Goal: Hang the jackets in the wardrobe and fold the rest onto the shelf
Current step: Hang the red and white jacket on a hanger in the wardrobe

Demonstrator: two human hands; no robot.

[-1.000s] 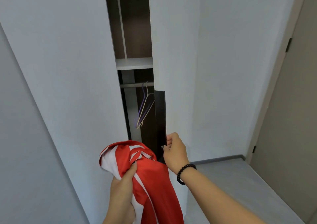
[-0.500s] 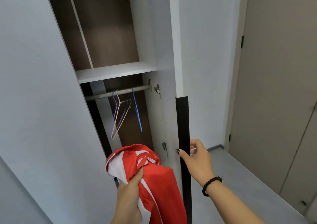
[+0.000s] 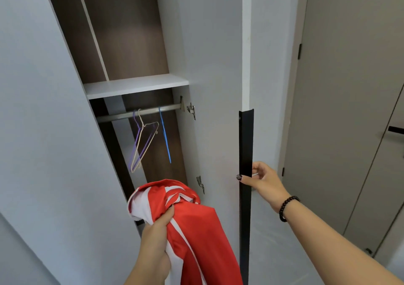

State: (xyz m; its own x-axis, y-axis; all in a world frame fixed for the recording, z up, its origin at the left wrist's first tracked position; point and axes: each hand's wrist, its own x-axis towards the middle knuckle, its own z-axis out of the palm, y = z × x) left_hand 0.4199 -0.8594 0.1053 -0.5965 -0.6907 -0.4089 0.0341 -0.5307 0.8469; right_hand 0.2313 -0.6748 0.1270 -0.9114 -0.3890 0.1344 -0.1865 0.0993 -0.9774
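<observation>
While the wardrobe stands open, the parts read as follows.

Right hand: it pinches the black handle strip on the edge of the wardrobe door, thumb on the near face and fingers curled round the far side; a dark bead bracelet sits at the wrist.

Left hand: fingers closed round a bunched red jacket with white stripes, held low and near, in front of the opening and touching nothing inside it.

Rail: it runs under the shelf, far inside; three wire hangers hang from it, purple and cream to the left, blue to the right, all bare.

Shelf: a white board above the rail; no folded clothing shows on it.

Hinges: two metal fittings on the inner side of the door, one near the rail, one lower.

Right of the scene: a grey room door with a dark lever handle.

Progress: judged early. Access to the wardrobe appears gained; no garment hangs yet and nothing is folded.

Left to do: probably free a hanger, dress it with the red jacket, hook it on the rail, then deal with the other garments, which are out of view.
</observation>
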